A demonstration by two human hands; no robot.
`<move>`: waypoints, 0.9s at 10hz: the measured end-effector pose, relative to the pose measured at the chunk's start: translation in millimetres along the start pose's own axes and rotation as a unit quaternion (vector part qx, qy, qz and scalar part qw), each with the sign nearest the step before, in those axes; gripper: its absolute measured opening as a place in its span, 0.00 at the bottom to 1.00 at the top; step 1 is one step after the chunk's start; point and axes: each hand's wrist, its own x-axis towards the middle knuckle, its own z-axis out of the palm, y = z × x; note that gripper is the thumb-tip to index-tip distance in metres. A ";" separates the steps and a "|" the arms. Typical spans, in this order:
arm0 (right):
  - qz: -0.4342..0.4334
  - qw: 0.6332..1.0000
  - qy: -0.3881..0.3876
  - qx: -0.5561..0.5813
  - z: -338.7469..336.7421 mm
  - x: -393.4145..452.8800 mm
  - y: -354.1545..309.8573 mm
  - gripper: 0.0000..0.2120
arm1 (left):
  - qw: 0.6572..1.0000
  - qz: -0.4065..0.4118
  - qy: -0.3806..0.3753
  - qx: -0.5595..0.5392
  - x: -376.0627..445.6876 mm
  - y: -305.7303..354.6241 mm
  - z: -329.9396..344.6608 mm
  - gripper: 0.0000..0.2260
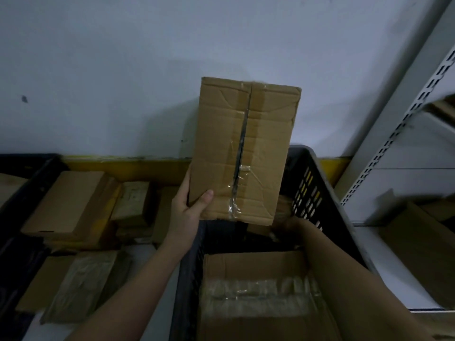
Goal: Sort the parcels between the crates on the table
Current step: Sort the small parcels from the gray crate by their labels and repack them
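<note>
My left hand grips the lower left corner of a tall taped cardboard parcel, thumb on its front, and holds it upright in the air in front of the wall. It hangs over the far end of the dark slotted crate at the right. My right arm reaches into that crate. My right hand lies at the parcel's lower right corner, mostly hidden in the dark, so its grip is unclear. An open cardboard box with plastic-wrapped contents fills the near part of the crate.
Several brown parcels lie on the table at the left, among them a large flat one, a small one and a plastic-wrapped one. Another dark crate stands at the far left. A metal shelf with boxes rises at the right.
</note>
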 end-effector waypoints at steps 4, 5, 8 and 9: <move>-0.076 0.993 0.025 0.091 1.1 3.5 11.8 0.26 | 1.000 0.012 -0.013 -0.006 -1.3 0.8 1.0 0.31; -0.100 0.983 0.076 0.135 -0.9 -24.4 8.8 0.22 | 1.000 0.011 -0.009 -0.013 -6.9 5.9 1.4 0.30; -0.201 0.919 0.279 0.192 -8.1 -93.3 5.3 0.18 | 0.995 0.033 0.028 -0.087 -32.7 43.8 -18.5 0.33; -0.235 0.893 0.320 0.214 -6.7 -123.1 1.1 0.19 | 0.992 0.051 0.040 -0.109 -39.0 63.5 -35.2 0.26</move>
